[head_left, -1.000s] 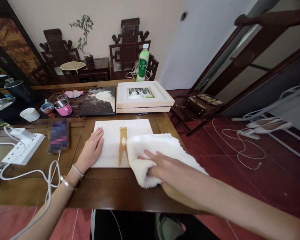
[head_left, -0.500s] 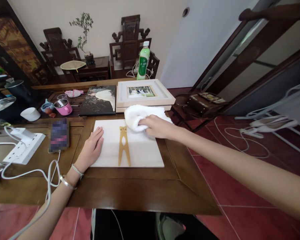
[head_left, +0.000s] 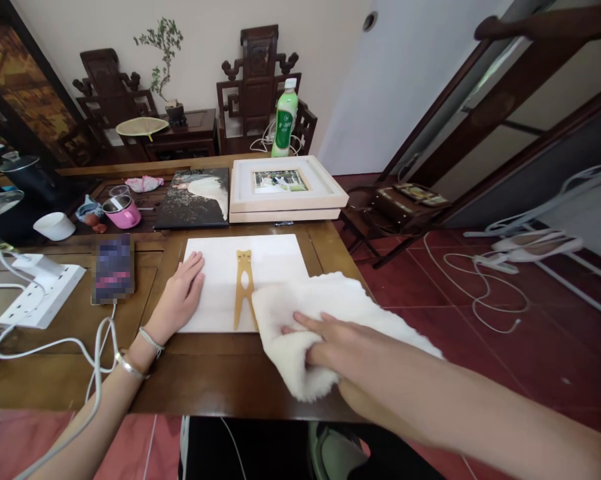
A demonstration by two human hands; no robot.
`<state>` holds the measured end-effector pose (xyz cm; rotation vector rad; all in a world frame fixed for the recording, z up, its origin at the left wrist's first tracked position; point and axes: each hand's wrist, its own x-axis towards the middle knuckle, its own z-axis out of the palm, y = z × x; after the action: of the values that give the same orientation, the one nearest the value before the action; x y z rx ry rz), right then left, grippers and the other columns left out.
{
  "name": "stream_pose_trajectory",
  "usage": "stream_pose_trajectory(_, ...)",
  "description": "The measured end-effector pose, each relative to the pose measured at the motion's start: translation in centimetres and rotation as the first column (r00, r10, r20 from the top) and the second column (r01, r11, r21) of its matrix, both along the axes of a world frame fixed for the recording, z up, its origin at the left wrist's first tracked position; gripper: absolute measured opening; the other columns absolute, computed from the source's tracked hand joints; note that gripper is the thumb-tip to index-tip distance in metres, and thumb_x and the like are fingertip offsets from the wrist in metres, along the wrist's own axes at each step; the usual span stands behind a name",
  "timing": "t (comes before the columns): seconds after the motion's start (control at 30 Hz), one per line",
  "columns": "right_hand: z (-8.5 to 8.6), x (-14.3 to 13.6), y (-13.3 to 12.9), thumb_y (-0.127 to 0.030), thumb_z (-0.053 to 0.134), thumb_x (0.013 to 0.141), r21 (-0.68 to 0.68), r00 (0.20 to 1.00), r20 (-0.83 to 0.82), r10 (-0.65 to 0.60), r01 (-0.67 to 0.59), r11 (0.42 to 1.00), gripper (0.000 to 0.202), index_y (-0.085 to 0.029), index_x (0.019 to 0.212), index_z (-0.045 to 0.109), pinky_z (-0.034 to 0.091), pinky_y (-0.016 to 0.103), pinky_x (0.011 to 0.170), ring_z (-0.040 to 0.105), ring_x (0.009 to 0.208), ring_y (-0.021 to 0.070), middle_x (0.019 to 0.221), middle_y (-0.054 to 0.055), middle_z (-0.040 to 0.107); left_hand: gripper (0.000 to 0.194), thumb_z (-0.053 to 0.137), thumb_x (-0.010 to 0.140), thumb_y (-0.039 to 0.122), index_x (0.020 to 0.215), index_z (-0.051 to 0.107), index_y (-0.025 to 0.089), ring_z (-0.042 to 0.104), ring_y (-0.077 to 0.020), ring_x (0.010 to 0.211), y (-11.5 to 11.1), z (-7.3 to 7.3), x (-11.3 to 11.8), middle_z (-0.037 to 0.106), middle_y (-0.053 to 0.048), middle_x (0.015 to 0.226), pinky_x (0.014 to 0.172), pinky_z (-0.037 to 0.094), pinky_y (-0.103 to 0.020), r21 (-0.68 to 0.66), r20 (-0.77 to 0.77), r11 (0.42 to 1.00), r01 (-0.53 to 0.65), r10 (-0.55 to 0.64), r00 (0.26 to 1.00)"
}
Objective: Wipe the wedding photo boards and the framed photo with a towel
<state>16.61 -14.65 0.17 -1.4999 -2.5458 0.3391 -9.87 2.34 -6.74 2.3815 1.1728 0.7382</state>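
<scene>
A white rectangular board [head_left: 215, 267] lies on the brown wooden table. My left hand [head_left: 183, 290] rests flat on its left edge, fingers stretched out. On the board is a flat, golden-tan piece [head_left: 245, 273] with two legs and an animal-like head at the top; its lower right leg is partly covered. My right hand [head_left: 325, 340] grips a fluffy white cloth [head_left: 325, 293], pressed over the board's lower right corner and the table near the front edge. Some of the right fingers are buried in the folds of the cloth.
Behind the board lie stacked pale picture frames [head_left: 325, 193], a dark picture panel [head_left: 180, 200] and a green bottle [head_left: 284, 123]. To the left are a pink cup [head_left: 123, 212], a white cup [head_left: 55, 227], a phone [head_left: 113, 270] and a power strip [head_left: 45, 293] with loose white cables.
My right hand has brought the cloth from the board's upper right corner down toward me, to the lower right corner and front of the table. My left hand stays in place.
</scene>
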Motion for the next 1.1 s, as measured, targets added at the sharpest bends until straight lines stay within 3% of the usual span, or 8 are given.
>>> stream_pose_trajectory(0.17,0.6,1.2,6.3,0.010,0.042,0.061,-0.146,0.996,0.089,0.000,0.013,0.989,0.049,-0.018,0.091,0.069,0.043,0.044,0.105,0.044,0.135,0.0290,0.128,0.013,0.063,0.049,0.036,0.098,0.039,0.132,0.056,0.011,0.038,-0.0273,0.141,0.0,0.0,0.0,0.048,-0.018,0.146,0.118,0.025,-0.050,0.003,0.004,1.000,0.000,0.000,1.000)
stream_pose_trajectory(0.3,-0.4,2.5,11.3,0.011,0.041,0.064,-0.092,0.994,0.112,0.004,0.006,0.996,0.050,-0.013,0.099,0.068,0.040,0.045,0.107,0.033,0.141,0.0300,0.130,0.017,0.061,0.048,0.037,0.098,0.038,0.132,0.056,0.010,0.038,-0.0262,0.141,0.1,0.0,-0.1,0.048,-0.017,0.146,0.118,0.026,-0.049,0.017,-0.006,1.000,0.001,-0.001,1.000)
stream_pose_trajectory(0.43,-1.6,3.1,13.2,0.011,0.042,0.067,-0.031,0.987,0.159,-0.007,0.012,0.999,0.053,-0.009,0.110,0.066,0.036,0.054,0.108,0.029,0.142,0.0356,0.147,0.022,0.044,0.049,0.037,0.098,0.038,0.132,0.056,0.009,0.039,-0.0259,0.140,0.2,-0.1,-0.2,0.048,-0.018,0.146,0.118,0.027,-0.048,0.029,-0.018,1.000,0.003,-0.003,1.000)
stream_pose_trajectory(0.6,-2.1,1.7,9.7,0.011,0.044,0.071,-0.028,0.969,0.247,0.010,-0.003,1.000,0.052,-0.009,0.113,0.068,0.021,0.065,0.112,0.012,0.144,0.0410,0.156,0.021,0.026,0.048,0.038,0.098,0.039,0.133,0.056,0.010,0.039,-0.0261,0.140,0.3,-0.2,-0.2,0.048,-0.017,0.146,0.118,0.027,-0.049,0.041,-0.011,0.999,0.005,-0.005,1.000)
stream_pose_trajectory(0.77,-2.4,-0.9,1.2,0.001,0.057,0.071,-0.115,0.986,0.159,0.056,-0.038,0.993,0.030,-0.011,0.090,0.076,0.023,0.069,0.109,0.017,0.141,0.0477,0.154,0.022,0.029,0.050,0.037,0.098,0.037,0.133,0.055,0.005,0.038,-0.0270,0.141,0.2,-0.2,-0.1,0.047,-0.020,0.146,0.118,0.026,-0.047,0.029,-0.021,1.000,0.008,-0.007,1.000)
stream_pose_trajectory(0.87,-2.5,-1.4,-2.1,-0.007,0.062,0.072,-0.135,0.990,0.088,0.111,-0.099,0.986,0.036,-0.014,0.105,0.074,0.026,0.072,0.107,0.021,0.140,0.0484,0.153,0.020,0.031,0.051,0.037,0.098,0.036,0.133,0.054,0.003,0.037,-0.0274,0.141,0.2,-0.2,-0.1,0.047,-0.021,0.145,0.119,0.025,-0.048,0.031,-0.027,0.999,0.007,-0.006,1.000)
stream_pose_trajectory(0.97,-2.0,-0.9,-1.8,-0.004,0.060,0.068,-0.184,0.991,0.069,0.119,-0.105,0.977,0.044,-0.013,0.110,0.073,0.025,0.069,0.109,0.018,0.142,0.0452,0.154,0.019,0.031,0.051,0.036,0.098,0.036,0.133,0.054,0.005,0.038,-0.0269,0.141,0.2,-0.2,0.0,0.047,-0.020,0.146,0.118,0.026,-0.048,0.037,-0.030,0.999,0.003,-0.002,1.000)
stream_pose_trajectory(1.1,-1.0,0.2,2.7,0.010,0.046,0.064,-0.209,0.995,0.085,0.059,-0.040,0.977,0.050,-0.012,0.100,0.074,0.023,0.064,0.113,0.012,0.144,0.0396,0.155,0.018,0.030,0.049,0.037,0.098,0.037,0.133,0.055,0.006,0.038,-0.0267,0.141,0.2,-0.2,0.0,0.048,-0.019,0.146,0.118,0.026,-0.048,0.035,-0.028,0.999,0.005,-0.004,1.000)
